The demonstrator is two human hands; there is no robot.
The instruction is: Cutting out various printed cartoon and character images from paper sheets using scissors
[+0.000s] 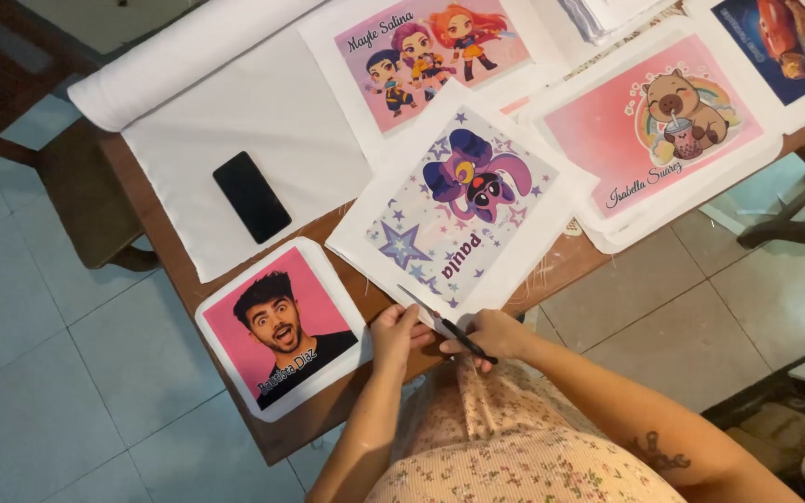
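Left hand (395,333) pinches the near edge of a star-patterned printed cloth (463,210) lying on the table (165,244); right hand (496,335), fingers curled shut around scissors (447,326), is trimming its white margin. Next: advance the blades along the border. A portrait print (281,326) lies just left.

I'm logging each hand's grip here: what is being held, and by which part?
The right hand holds black-handled scissors by the handles. The left hand pinches the near edge of the white fabric sheet printed with a purple cartoon character.
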